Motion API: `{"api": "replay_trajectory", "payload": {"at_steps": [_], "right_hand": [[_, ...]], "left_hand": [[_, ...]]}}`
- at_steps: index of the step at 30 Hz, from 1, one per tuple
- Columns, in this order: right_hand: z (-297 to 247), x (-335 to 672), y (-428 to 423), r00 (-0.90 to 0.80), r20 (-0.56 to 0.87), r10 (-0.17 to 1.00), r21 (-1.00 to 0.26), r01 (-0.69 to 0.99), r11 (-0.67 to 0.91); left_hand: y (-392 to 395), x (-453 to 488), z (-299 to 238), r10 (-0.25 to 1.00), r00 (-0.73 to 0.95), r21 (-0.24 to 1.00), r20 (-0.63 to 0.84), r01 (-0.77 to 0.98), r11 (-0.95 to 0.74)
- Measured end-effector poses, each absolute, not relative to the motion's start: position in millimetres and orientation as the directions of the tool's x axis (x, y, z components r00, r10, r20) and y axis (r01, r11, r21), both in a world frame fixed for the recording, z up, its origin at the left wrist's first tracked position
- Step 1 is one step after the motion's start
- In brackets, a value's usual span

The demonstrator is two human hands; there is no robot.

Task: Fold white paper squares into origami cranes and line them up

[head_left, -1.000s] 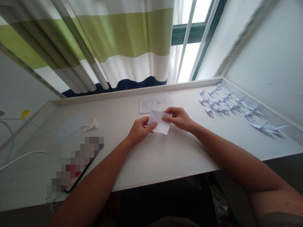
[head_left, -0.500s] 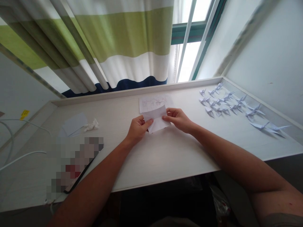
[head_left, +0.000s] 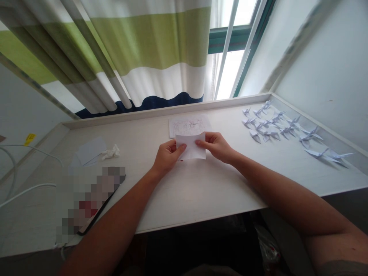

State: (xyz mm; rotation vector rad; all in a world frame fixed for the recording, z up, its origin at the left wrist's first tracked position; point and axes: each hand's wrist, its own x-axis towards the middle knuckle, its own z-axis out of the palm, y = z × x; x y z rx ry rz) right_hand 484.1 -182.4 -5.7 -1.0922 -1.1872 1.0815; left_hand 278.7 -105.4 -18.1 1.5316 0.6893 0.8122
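Between my two hands is a small white sheet of paper (head_left: 191,148), held up just above the desk with its face toward me. My left hand (head_left: 168,155) pinches its left side, thumb on the near face and fingers behind. On the opposite edge, my right hand (head_left: 217,145) grips it the same way, with the thumb near the upper right corner. Behind the paper lies a printed sheet or booklet (head_left: 186,125) with table lines, partly covered by the held paper.
Several folded paper cranes (head_left: 264,122) stand in rows at the desk's right. To the left lie loose white sheets (head_left: 90,150), a crumpled tissue (head_left: 111,152) and a blurred-out dark-edged device (head_left: 97,201). White cables (head_left: 31,188) cross the left side. A raised rim (head_left: 161,115) borders the back.
The paper has turned from a tilted position to nearly level between my hands. Both hands keep hold of it and have shifted only slightly.
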Motion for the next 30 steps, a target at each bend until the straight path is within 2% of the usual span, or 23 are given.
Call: {"api": "replay_trajectory", "payload": {"at_steps": [4,9,12,14,16,18,20,22,24,26,28,30], "right_hand": [[-7.4,484.8,-182.2,0.093,0.141,0.986,-0.987,-0.06,0.147],[-10.1,486.0,-181.7,0.022,0.124,0.992,-0.991,0.06,0.123],[-8.1,485.4,-182.5,0.241,0.258,0.936,-0.948,0.252,0.196],[-5.0,484.7,-183.8,0.377,0.309,0.873,-0.929,0.314,0.194],[-1.6,483.3,-185.4,0.338,0.205,0.919,-0.974,0.162,0.157],[0.9,481.0,-186.6,0.169,0.073,0.983,-0.992,-0.086,0.089],[1.5,478.6,-187.0,0.052,0.03,0.998,-0.971,-0.236,0.041],[0.4,477.3,-186.6,0.028,0.035,0.999,-0.96,-0.277,0.041],[-1.4,477.9,-185.6,0.034,0.038,0.999,-0.957,-0.285,0.046],[-2.6,479.6,-184.5,0.053,0.052,0.997,-0.951,-0.301,0.065],[-2.7,481.1,-184.0,0.057,0.067,0.996,-0.943,-0.321,0.082],[-1.8,481.4,-184.5,0.046,0.074,0.996,-0.935,-0.345,0.085]], "left_hand": [[-106.8,278.9,-16.6,0.807,0.582,0.995,0.099,-0.036,-0.096],[-111.1,276.6,-13.6,0.743,0.657,0.988,0.131,-0.024,-0.154],[-111.5,275.2,-13.7,0.758,0.575,0.908,0.308,0.06,-0.414],[-109.5,274.2,-14.5,0.697,0.497,0.756,0.517,0.117,-0.644],[-106.5,273.5,-15.6,0.577,0.453,0.57,0.68,0.168,-0.804],[-104.1,273.4,-16.5,0.468,0.441,0.411,0.766,0.224,-0.884],[-103.6,273.8,-16.4,0.384,0.465,0.295,0.798,0.254,-0.921],[-105.2,274.2,-15.1,0.326,0.513,0.237,0.794,0.233,-0.943],[-108.0,274.0,-13.3,0.31,0.558,0.243,0.77,0.193,-0.951],[-110.4,272.9,-12.4,0.365,0.585,0.332,0.724,0.169,-0.928],[-110.7,271.0,-13.4,0.489,0.605,0.511,0.629,0.152,-0.846],[-108.9,269.6,-15.7,0.608,0.632,0.725,0.481,0.104,-0.681]]}}
